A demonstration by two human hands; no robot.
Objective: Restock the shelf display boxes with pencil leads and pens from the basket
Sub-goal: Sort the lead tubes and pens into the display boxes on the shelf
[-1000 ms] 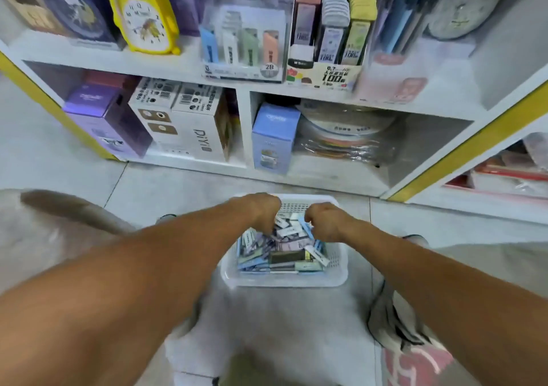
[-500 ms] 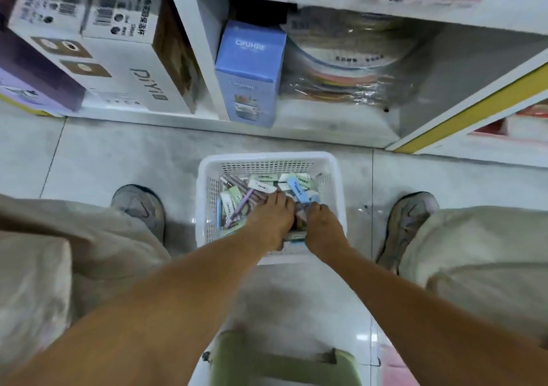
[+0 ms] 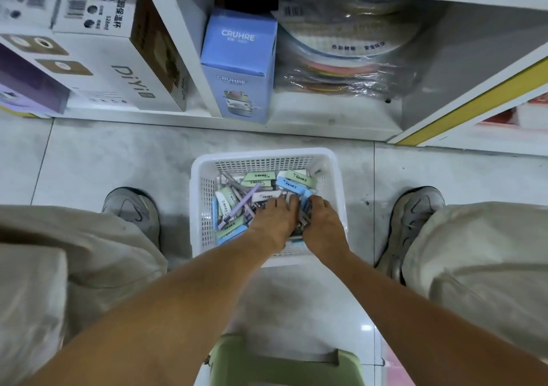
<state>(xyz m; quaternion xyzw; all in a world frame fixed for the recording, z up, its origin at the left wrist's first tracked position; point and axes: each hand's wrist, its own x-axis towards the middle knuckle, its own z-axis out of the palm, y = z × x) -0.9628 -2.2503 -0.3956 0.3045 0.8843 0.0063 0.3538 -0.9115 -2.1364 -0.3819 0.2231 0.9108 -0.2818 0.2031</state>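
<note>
A green stool [image 3: 284, 365] is sitting nearest, between the person's knees. Beyond it both hands are reaching into the white basket [image 3: 268, 155] on the floor, probably gathering stock. The left hand [image 3: 274, 222] is lying with fingers spread over the pencil lead cases [image 3: 292, 185]; the right hand [image 3: 321, 222] is curling among them, though its actual hold cannot be made out. Farther off, a blue box [image 3: 238, 68] is standing on the bottom shelf [image 3: 326, 118].

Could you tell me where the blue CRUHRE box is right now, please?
In the head view, the tall blue cardboard CRUHRE box stands on the bottom shelf at upper centre, beside the white shelf divider and left of the plastic-wrapped round stack, behind the white plastic basket.
</note>
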